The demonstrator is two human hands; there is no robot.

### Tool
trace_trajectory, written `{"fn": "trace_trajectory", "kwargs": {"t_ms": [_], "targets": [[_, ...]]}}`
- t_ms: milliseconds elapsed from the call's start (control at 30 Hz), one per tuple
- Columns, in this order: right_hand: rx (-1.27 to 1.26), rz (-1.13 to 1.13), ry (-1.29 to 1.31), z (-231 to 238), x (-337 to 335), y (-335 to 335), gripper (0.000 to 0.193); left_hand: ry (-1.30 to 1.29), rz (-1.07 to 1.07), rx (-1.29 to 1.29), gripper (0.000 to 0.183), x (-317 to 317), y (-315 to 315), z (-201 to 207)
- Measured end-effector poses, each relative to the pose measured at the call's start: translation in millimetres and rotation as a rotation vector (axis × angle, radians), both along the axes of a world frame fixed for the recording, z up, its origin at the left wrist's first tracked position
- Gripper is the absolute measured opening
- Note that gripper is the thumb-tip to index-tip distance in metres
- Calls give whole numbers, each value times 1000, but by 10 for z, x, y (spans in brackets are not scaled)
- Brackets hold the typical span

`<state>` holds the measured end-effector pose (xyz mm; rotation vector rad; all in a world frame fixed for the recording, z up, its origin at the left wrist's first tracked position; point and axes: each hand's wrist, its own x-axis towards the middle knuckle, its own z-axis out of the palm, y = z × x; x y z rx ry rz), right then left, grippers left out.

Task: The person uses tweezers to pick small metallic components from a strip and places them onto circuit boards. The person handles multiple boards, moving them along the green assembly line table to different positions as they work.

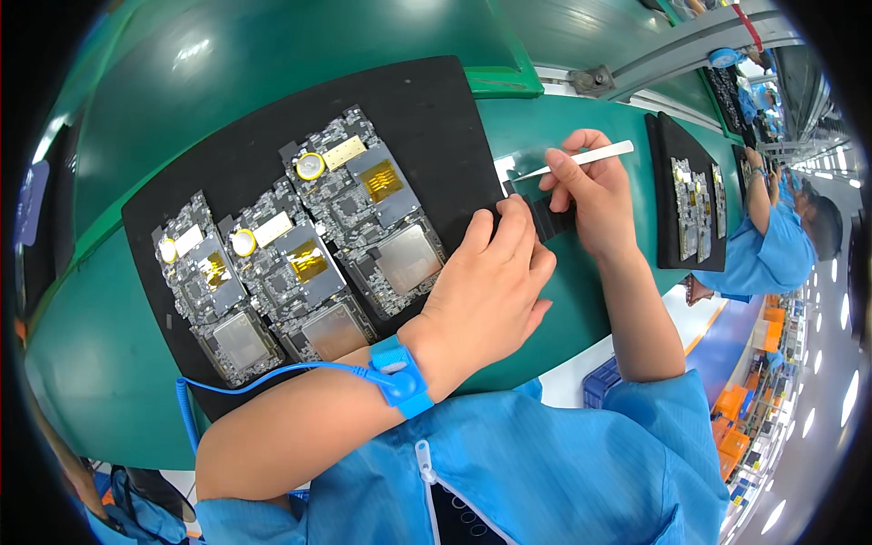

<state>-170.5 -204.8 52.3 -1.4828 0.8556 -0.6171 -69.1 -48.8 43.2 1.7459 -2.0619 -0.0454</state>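
Observation:
My right hand [595, 191] pinches a pair of white tweezers [599, 154] between thumb and fingers, their tip angled to the left. Below the tip is a clear sheet with black strips [548, 218], by the right edge of a black foam mat [427, 118]. My left hand [490, 282] has its fingers bent together, fingertips at the sheet's left edge; its grip there is partly hidden. Three circuit boards lie side by side on the mat: a left board [213, 282], a middle board [295, 263] and a right board [368, 200], partly behind my left hand and forearm.
A blue wrist strap [400, 380] on my left wrist trails a coiled cord [186, 409]. Green worktop [581, 300] surrounds the mat. Farther right, another black mat [668, 182] bears more boards, and a person in blue [767, 245] sits beyond it. A metal rail [672, 59] runs behind.

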Motion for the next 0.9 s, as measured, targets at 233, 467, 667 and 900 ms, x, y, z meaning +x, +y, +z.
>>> {"fn": "trace_trajectory", "kwargs": {"t_ms": [233, 467, 667, 900], "targets": [[71, -116, -413, 65, -34, 174, 13, 15, -5, -2, 59, 41, 175, 94], [327, 56, -332, 233, 446, 987, 16, -111, 237, 34, 50, 471, 1349, 354], [319, 166, -171, 171, 792, 1395, 22, -89, 354, 24, 48, 542, 1629, 118], [247, 165, -158, 152, 782, 1636, 22, -82, 425, -37, 40, 512, 1685, 54]]}}
